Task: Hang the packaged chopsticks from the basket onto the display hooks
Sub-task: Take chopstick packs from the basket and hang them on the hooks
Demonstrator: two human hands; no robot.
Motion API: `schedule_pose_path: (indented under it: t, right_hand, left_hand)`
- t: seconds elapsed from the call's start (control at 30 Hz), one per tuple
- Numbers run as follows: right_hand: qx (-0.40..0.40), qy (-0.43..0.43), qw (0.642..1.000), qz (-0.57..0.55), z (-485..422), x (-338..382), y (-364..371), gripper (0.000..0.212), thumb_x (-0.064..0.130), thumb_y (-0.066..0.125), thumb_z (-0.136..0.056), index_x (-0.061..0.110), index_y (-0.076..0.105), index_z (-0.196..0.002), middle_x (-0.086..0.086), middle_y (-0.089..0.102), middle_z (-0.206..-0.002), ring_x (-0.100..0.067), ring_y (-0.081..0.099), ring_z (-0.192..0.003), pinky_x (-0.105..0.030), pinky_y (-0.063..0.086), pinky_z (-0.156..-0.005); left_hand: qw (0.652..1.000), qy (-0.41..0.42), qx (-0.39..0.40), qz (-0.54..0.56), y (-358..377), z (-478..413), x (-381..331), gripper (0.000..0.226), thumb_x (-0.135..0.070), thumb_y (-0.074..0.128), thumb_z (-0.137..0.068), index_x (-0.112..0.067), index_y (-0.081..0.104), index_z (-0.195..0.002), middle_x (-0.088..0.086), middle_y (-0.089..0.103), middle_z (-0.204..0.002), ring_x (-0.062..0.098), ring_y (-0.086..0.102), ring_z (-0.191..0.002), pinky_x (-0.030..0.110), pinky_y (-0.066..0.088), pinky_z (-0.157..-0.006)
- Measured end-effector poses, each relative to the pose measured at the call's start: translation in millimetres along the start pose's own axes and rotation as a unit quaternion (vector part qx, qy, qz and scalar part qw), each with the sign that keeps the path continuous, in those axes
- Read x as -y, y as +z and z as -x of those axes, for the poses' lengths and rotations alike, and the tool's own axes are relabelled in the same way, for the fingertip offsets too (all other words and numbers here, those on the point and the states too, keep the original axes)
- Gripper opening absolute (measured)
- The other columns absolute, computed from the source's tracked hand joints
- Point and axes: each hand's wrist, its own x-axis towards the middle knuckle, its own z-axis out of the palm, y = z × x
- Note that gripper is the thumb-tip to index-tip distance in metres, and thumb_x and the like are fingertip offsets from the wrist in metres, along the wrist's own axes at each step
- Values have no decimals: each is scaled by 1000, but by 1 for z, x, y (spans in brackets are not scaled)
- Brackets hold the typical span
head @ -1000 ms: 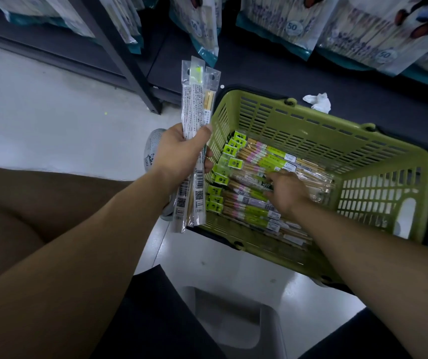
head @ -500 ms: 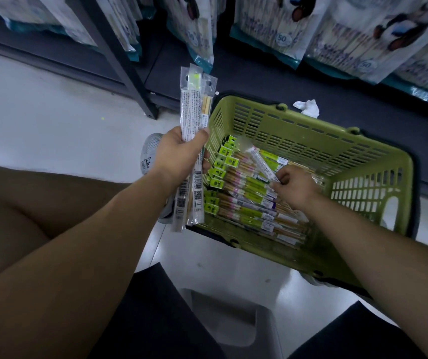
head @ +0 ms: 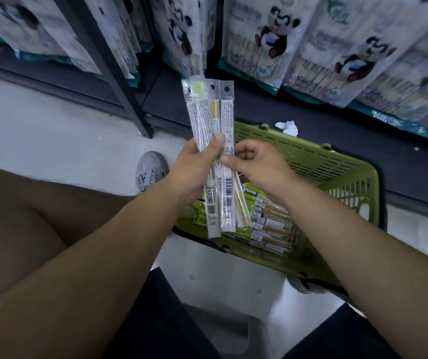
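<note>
While L hand (head: 194,164) grips them, chopstick pkts (head: 214,112) stand lengthwise near-upright.

Left hand (head: 194,164): grips an upright fan of chopstick packs (head: 205,117), hang-holes uppermost.
Right hand (head: 256,164): pinches the rightmost pack (head: 227,120) at mid-length.
Green basket (head: 337,177), on floor: more packs (head: 267,226) lying flat.
Behind: panda-printed bags (head: 267,37).
Grey shoe (head: 150,169): left of basket.

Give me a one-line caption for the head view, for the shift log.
Left hand grips a bunch of chopstick packs upright; right hand pinches the same bunch above the green basket.
</note>
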Motion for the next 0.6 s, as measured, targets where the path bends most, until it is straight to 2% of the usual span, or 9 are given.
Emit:
schedule_pose_path:
  t: [0.1,0.17,0.23,0.27,0.33,0.37,0.43,0.5,0.6]
  right_hand:
    - [-2,-40,998,52,4,2,5,24,28,85,-83,11,69,-89,-17,56,-67,-23,53,-59,-50,53,-58]
    - [4,-68,995,79,5,-4,6,24,36,84,-83,14,73,-85,-7,54,-60,-21,48,-55,-46,47,-54]
    - [-6,-89,992,91,1,-15,8,29,48,77,-85,19,77,-85,5,56,-56,-13,46,-53,-35,42,-56]
    - [-21,-91,991,100,-2,-23,9,35,53,72,-88,18,76,-84,2,58,-58,-13,48,-52,-32,42,-56]
    - [-52,-72,985,146,-12,-48,8,37,49,64,-94,16,70,-79,-1,59,-60,-12,53,-54,-33,42,-57]
    - [-49,-53,979,193,-19,-64,5,29,42,64,-97,18,69,-80,4,62,-63,-10,57,-60,-33,43,-59]
    - [6,13,951,308,-29,-99,-4,15,32,64,-98,20,72,-100,1,72,-94,-18,67,-88,-34,50,-74]
    - [62,82,913,395,-35,-130,-14,35,32,63,-99,15,64,-130,-12,62,-134,-32,58,-122,-37,50,-96]
    - [78,120,875,463,-39,-154,-20,54,37,62,-99,17,49,-148,-17,44,-151,-37,39,-139,-42,43,-109]
  left_hand:
    - [999,11,32,-4,-2,1,1,26,-20,67,-100,-6,64,-122,22,74,-118,38,74,-106,51,61,-90]
    - [999,12,20,-36,-8,-2,3,15,-14,70,-98,-8,68,-112,18,77,-108,34,75,-98,45,62,-84]
    - [992,33,-1,-122,-17,-6,4,19,-18,76,-94,-8,71,-110,11,79,-102,23,76,-91,37,61,-79]
    - [981,52,-9,-187,-23,-9,5,23,-23,80,-92,-11,73,-110,5,80,-99,14,76,-88,31,60,-76]
    - [958,77,-34,-275,-35,-12,4,28,-34,83,-87,-22,72,-110,-7,79,-95,-2,73,-79,19,57,-68]
    - [954,77,-52,-284,-41,-13,4,32,-37,83,-86,-24,71,-112,-9,78,-96,-1,74,-81,21,58,-71]
    - [960,70,-78,-260,-51,-18,6,37,-38,83,-86,-23,69,-117,-6,78,-104,12,75,-94,38,61,-87]
    - [974,53,-81,-205,-56,-20,10,38,-38,82,-85,-22,68,-116,1,79,-107,25,76,-100,53,60,-92]
    - [983,38,-80,-159,-58,-24,16,43,-42,82,-80,-22,68,-115,8,78,-108,34,76,-101,60,58,-92]
